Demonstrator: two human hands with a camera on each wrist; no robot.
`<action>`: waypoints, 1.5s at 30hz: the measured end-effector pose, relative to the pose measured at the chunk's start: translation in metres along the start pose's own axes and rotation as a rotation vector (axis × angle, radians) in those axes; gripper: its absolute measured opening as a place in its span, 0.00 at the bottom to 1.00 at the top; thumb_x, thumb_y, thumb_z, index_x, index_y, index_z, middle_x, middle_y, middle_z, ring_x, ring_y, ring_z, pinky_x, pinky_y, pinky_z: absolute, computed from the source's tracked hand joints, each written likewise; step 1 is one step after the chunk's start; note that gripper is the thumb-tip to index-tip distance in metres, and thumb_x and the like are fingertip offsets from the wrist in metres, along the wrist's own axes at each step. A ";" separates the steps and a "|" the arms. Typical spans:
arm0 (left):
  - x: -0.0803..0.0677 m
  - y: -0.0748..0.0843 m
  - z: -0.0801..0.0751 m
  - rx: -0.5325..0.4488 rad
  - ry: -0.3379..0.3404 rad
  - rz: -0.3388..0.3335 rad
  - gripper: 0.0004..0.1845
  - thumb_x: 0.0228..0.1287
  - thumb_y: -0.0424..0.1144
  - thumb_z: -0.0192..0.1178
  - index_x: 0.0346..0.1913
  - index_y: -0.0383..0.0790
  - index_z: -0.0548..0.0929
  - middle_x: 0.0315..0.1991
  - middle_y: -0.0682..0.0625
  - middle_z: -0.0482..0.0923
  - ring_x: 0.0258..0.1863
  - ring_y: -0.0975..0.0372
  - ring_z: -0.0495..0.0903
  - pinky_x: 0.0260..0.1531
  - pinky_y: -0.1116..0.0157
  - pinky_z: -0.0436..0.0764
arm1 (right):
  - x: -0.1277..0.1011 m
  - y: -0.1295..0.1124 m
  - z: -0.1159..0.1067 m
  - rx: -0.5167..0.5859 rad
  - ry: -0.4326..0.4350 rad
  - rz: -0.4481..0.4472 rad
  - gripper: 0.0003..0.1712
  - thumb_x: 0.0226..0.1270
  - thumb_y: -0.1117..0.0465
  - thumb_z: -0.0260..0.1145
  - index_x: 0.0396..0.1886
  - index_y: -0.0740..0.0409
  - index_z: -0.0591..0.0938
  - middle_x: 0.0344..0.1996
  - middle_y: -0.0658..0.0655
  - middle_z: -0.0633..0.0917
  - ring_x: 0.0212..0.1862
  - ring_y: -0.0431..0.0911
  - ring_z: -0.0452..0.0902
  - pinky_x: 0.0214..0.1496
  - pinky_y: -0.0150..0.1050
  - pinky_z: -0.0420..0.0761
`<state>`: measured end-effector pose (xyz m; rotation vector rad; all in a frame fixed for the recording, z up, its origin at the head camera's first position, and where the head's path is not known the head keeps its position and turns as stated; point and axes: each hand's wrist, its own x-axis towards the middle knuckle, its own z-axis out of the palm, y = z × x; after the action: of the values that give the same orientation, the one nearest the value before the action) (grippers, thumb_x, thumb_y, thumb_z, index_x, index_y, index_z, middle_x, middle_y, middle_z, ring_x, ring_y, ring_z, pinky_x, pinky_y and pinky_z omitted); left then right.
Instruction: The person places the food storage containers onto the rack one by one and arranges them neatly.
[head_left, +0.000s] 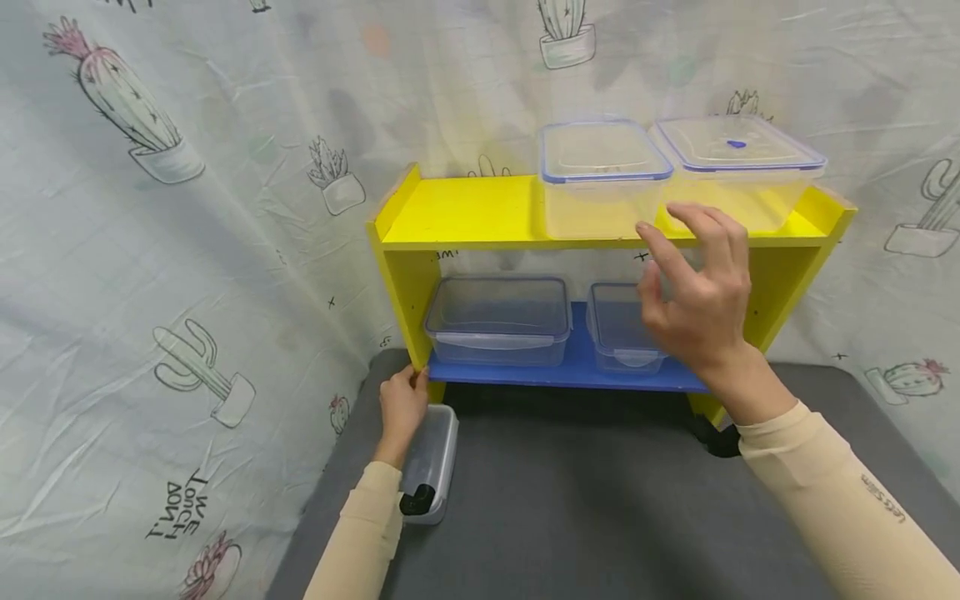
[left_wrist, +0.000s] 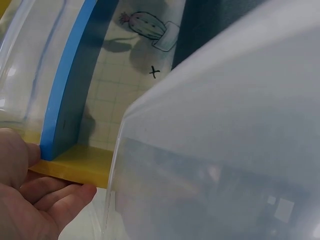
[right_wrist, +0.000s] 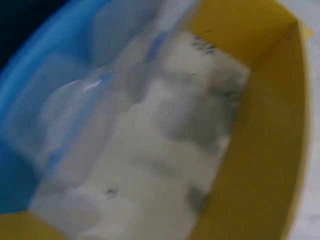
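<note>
A yellow shelf (head_left: 465, 208) with a blue lower board (head_left: 577, 367) stands on a dark grey table (head_left: 600, 500). My left hand (head_left: 402, 406) grips the bottom of its left side panel (left_wrist: 75, 167), thumb against the blue board's edge (left_wrist: 65, 100). A small clear box (head_left: 437, 454) lies on the table right beside that hand and fills the left wrist view (left_wrist: 225, 125). My right hand (head_left: 675, 267) hovers open in front of the shelf, fingers spread, holding nothing. It partly covers the right lower clear container (head_left: 618, 329). The right wrist view is blurred and does not show the hand.
Two lidded clear containers (head_left: 600, 179) (head_left: 738, 171) sit on the top shelf, and another (head_left: 498, 321) on the lower board's left. A cactus-print sheet (head_left: 187, 208) hangs close behind and to the left.
</note>
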<state>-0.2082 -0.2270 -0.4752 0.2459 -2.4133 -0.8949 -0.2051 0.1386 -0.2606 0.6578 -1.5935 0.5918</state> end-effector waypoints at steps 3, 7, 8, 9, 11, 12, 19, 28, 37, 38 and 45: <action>0.001 0.001 -0.001 -0.008 0.013 0.006 0.13 0.67 0.42 0.61 0.28 0.36 0.84 0.18 0.44 0.81 0.15 0.56 0.73 0.19 0.62 0.71 | -0.015 0.013 -0.004 0.018 0.115 0.053 0.17 0.60 0.60 0.55 0.41 0.62 0.85 0.41 0.69 0.78 0.45 0.65 0.69 0.51 0.58 0.65; 0.001 0.001 -0.002 0.000 0.016 0.007 0.13 0.68 0.42 0.61 0.28 0.37 0.84 0.18 0.44 0.80 0.16 0.55 0.73 0.20 0.62 0.70 | -0.032 0.030 -0.016 -0.014 0.123 0.103 0.17 0.56 0.61 0.56 0.41 0.65 0.83 0.39 0.70 0.75 0.43 0.65 0.65 0.49 0.55 0.61; 0.001 0.001 -0.002 0.002 0.012 0.007 0.13 0.68 0.42 0.61 0.28 0.37 0.84 0.18 0.44 0.80 0.15 0.55 0.73 0.20 0.62 0.70 | -0.037 0.034 -0.019 -0.020 0.123 0.111 0.17 0.55 0.61 0.56 0.41 0.66 0.83 0.39 0.70 0.75 0.44 0.65 0.65 0.50 0.54 0.62; 0.000 0.001 -0.002 0.001 0.008 0.006 0.14 0.68 0.42 0.61 0.28 0.37 0.84 0.18 0.44 0.80 0.15 0.55 0.73 0.19 0.62 0.70 | -0.042 0.038 -0.023 -0.025 0.120 0.116 0.17 0.54 0.61 0.56 0.40 0.66 0.82 0.39 0.70 0.75 0.44 0.66 0.65 0.51 0.53 0.62; 0.000 0.001 -0.001 0.001 0.004 0.008 0.13 0.68 0.42 0.61 0.28 0.36 0.84 0.18 0.44 0.80 0.15 0.56 0.72 0.19 0.63 0.69 | -0.052 0.045 -0.028 -0.038 0.119 0.126 0.18 0.54 0.61 0.56 0.39 0.67 0.82 0.38 0.70 0.76 0.44 0.66 0.66 0.53 0.50 0.63; 0.000 0.001 -0.001 0.000 0.004 0.011 0.13 0.68 0.42 0.61 0.29 0.36 0.84 0.17 0.44 0.80 0.15 0.56 0.72 0.18 0.63 0.69 | -0.056 0.048 -0.031 -0.045 0.119 0.133 0.18 0.53 0.60 0.56 0.39 0.67 0.83 0.38 0.70 0.76 0.44 0.66 0.67 0.53 0.49 0.63; 0.001 0.003 0.001 0.008 0.012 0.020 0.14 0.68 0.42 0.60 0.28 0.36 0.83 0.17 0.44 0.79 0.16 0.53 0.73 0.20 0.60 0.70 | -0.075 0.060 -0.047 -0.082 0.107 0.207 0.19 0.52 0.60 0.55 0.37 0.70 0.82 0.38 0.71 0.76 0.44 0.67 0.66 0.54 0.42 0.62; 0.000 0.002 0.001 0.025 -0.006 0.002 0.15 0.68 0.44 0.60 0.27 0.38 0.83 0.17 0.45 0.79 0.16 0.54 0.73 0.22 0.60 0.71 | -0.082 0.062 -0.055 -0.079 0.280 0.361 0.23 0.49 0.58 0.55 0.44 0.68 0.78 0.48 0.67 0.76 0.56 0.55 0.67 0.61 0.45 0.61; -0.001 0.002 0.000 0.019 -0.011 0.006 0.15 0.69 0.44 0.60 0.27 0.38 0.83 0.17 0.45 0.79 0.16 0.55 0.73 0.21 0.62 0.70 | -0.126 0.094 -0.065 -0.089 0.084 0.517 0.38 0.52 0.59 0.60 0.67 0.58 0.67 0.67 0.61 0.69 0.69 0.55 0.65 0.71 0.47 0.63; 0.000 0.002 0.000 0.017 -0.013 0.004 0.15 0.69 0.44 0.60 0.27 0.38 0.83 0.17 0.45 0.79 0.16 0.55 0.73 0.21 0.62 0.70 | -0.129 0.094 -0.066 -0.073 0.050 0.549 0.39 0.53 0.61 0.61 0.69 0.57 0.65 0.67 0.62 0.68 0.69 0.56 0.65 0.71 0.43 0.64; 0.000 0.004 -0.001 0.019 -0.014 -0.006 0.15 0.68 0.44 0.60 0.28 0.37 0.84 0.18 0.44 0.80 0.17 0.54 0.74 0.22 0.61 0.71 | -0.154 0.093 -0.067 -0.020 -0.112 0.778 0.40 0.61 0.65 0.64 0.72 0.46 0.61 0.66 0.58 0.74 0.63 0.48 0.76 0.62 0.26 0.71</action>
<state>-0.2077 -0.2243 -0.4725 0.2550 -2.4362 -0.8791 -0.2108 0.2643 -0.4063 0.0232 -1.9485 1.1132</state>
